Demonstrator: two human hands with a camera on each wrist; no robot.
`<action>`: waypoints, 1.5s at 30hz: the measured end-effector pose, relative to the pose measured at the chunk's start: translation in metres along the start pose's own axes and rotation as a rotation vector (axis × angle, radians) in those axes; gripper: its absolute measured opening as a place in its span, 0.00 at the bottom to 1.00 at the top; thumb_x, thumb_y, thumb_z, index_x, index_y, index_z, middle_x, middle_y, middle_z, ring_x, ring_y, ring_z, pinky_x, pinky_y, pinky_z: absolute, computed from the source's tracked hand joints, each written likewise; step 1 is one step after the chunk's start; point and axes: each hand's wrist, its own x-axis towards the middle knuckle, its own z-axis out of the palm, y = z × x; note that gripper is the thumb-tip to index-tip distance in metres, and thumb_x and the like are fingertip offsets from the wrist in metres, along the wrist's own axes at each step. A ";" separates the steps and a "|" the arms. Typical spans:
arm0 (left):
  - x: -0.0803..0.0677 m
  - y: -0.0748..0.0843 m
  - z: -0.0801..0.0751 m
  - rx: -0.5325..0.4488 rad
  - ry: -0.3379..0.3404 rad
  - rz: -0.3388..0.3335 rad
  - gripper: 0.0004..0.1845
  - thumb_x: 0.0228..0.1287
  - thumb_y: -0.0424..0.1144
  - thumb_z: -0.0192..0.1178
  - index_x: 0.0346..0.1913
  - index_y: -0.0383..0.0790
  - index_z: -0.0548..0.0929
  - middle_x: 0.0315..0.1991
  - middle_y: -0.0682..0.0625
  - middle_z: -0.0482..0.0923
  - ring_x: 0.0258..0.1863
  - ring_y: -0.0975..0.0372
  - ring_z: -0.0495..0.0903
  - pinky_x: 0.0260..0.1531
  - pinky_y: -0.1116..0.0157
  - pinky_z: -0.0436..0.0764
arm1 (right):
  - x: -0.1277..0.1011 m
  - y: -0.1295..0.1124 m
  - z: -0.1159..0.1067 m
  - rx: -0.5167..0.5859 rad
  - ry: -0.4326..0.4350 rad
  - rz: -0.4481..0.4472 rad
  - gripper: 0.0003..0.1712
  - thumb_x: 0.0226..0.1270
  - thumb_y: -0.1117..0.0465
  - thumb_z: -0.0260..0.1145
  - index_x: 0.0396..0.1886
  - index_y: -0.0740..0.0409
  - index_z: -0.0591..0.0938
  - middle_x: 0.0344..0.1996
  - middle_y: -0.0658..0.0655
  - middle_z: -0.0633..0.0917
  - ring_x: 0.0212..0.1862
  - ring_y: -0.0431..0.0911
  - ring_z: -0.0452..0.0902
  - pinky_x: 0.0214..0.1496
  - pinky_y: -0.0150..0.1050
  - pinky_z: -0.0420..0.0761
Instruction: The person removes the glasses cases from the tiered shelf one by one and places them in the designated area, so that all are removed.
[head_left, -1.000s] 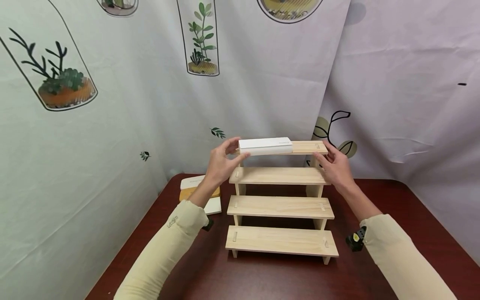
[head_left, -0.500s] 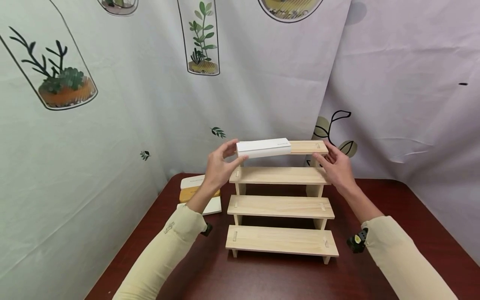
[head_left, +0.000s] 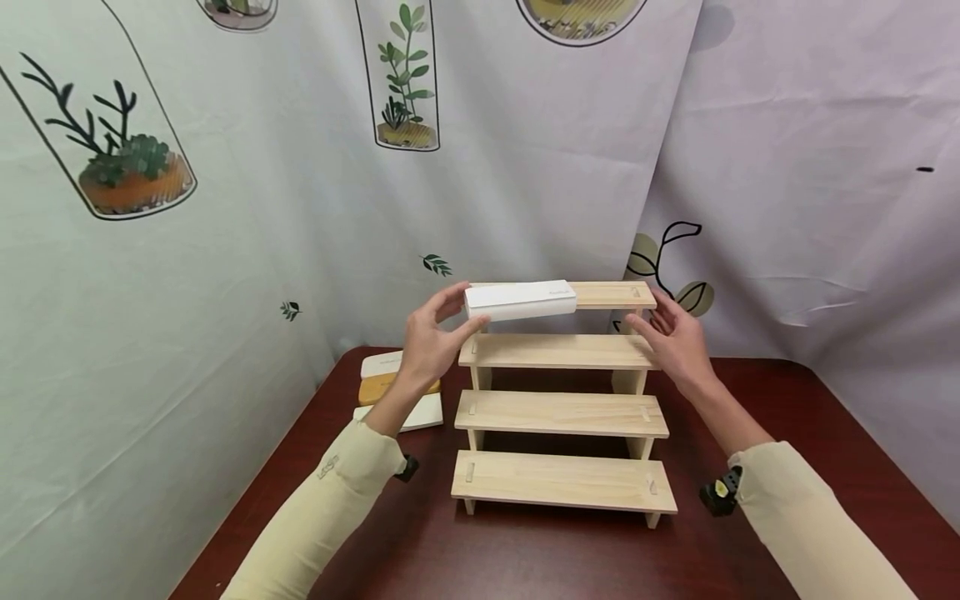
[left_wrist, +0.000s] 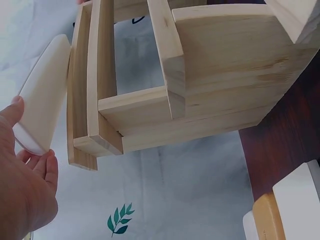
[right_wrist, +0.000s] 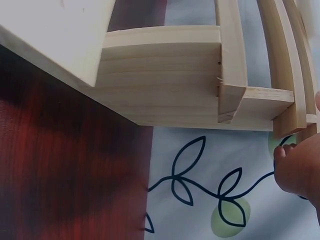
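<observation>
My left hand [head_left: 429, 343] pinches a long white case [head_left: 519, 301] by its left end, thumb in front and fingers behind. The case is tilted slightly and overlaps the top tier of a pale wooden stepped stand [head_left: 561, 409]. In the left wrist view the case [left_wrist: 47, 95] shows a smooth rounded side beside the top board. My right hand [head_left: 677, 343] is at the right end of the top board [head_left: 611, 295], fingertips by its end and thumb just below the front edge. In the right wrist view only part of this hand [right_wrist: 300, 167] shows.
The stand rests on a dark red table [head_left: 757, 417]. Left of it lie a white item [head_left: 382, 363], an orange-yellow one [head_left: 375, 387] and another white one [head_left: 423, 412], partly behind my left forearm. A plant-print curtain [head_left: 525, 167] hangs close behind.
My left hand has drawn the white case a little left and forward, tilting it slightly off the top board's line. My right thumb has slipped down off the board's front edge.
</observation>
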 end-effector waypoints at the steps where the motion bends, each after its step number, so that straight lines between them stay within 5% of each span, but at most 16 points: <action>1: -0.001 0.000 -0.001 0.000 -0.001 0.000 0.32 0.56 0.49 0.74 0.63 0.43 0.79 0.56 0.53 0.81 0.53 0.62 0.81 0.47 0.60 0.84 | -0.001 0.001 0.000 -0.003 -0.003 0.001 0.46 0.68 0.49 0.68 0.79 0.56 0.57 0.75 0.62 0.61 0.74 0.57 0.57 0.73 0.52 0.61; 7: -0.006 0.003 -0.005 -0.004 0.006 0.004 0.30 0.56 0.44 0.74 0.63 0.46 0.79 0.58 0.50 0.80 0.54 0.58 0.82 0.54 0.53 0.80 | -0.007 0.005 -0.001 -0.048 -0.028 0.027 0.48 0.68 0.46 0.67 0.79 0.59 0.55 0.75 0.62 0.61 0.74 0.58 0.58 0.73 0.52 0.62; 12: -0.012 0.022 -0.010 -0.033 0.009 0.026 0.29 0.57 0.35 0.73 0.63 0.36 0.78 0.59 0.39 0.78 0.56 0.48 0.81 0.56 0.43 0.76 | -0.012 0.009 0.000 -0.050 -0.049 0.036 0.50 0.68 0.44 0.67 0.79 0.60 0.54 0.75 0.61 0.61 0.74 0.57 0.57 0.73 0.53 0.62; 19: -0.022 0.041 -0.019 -0.014 0.004 0.014 0.28 0.58 0.31 0.72 0.62 0.32 0.77 0.60 0.37 0.78 0.57 0.48 0.80 0.55 0.49 0.78 | -0.018 0.012 0.000 -0.047 -0.062 0.000 0.47 0.69 0.46 0.66 0.79 0.57 0.56 0.75 0.60 0.61 0.74 0.56 0.57 0.73 0.51 0.61; 26: -0.028 0.029 -0.028 -0.024 0.011 0.003 0.30 0.58 0.37 0.74 0.63 0.36 0.78 0.60 0.43 0.79 0.57 0.55 0.80 0.53 0.58 0.81 | -0.021 0.015 -0.006 -0.046 -0.065 0.008 0.44 0.70 0.46 0.66 0.78 0.54 0.59 0.74 0.60 0.64 0.74 0.56 0.60 0.71 0.52 0.63; 31: -0.033 0.003 -0.034 -0.014 0.014 -0.003 0.32 0.56 0.47 0.75 0.64 0.46 0.79 0.60 0.54 0.79 0.57 0.63 0.80 0.52 0.66 0.81 | -0.023 0.018 -0.010 -0.058 -0.065 0.009 0.43 0.69 0.46 0.66 0.77 0.57 0.61 0.73 0.61 0.66 0.73 0.57 0.61 0.70 0.36 0.66; 34: -0.037 0.002 -0.039 -0.023 0.015 -0.012 0.32 0.55 0.46 0.75 0.63 0.43 0.79 0.60 0.52 0.80 0.56 0.63 0.81 0.51 0.67 0.81 | -0.024 0.020 -0.011 -0.070 -0.070 0.010 0.43 0.69 0.46 0.66 0.77 0.58 0.61 0.72 0.62 0.67 0.72 0.58 0.62 0.67 0.30 0.68; 45: -0.057 0.000 -0.061 0.012 0.014 -0.048 0.31 0.57 0.39 0.74 0.64 0.44 0.78 0.61 0.46 0.79 0.57 0.58 0.81 0.48 0.76 0.79 | -0.032 0.018 -0.016 -0.087 -0.098 0.019 0.42 0.71 0.46 0.65 0.77 0.56 0.61 0.73 0.60 0.66 0.73 0.56 0.61 0.68 0.34 0.68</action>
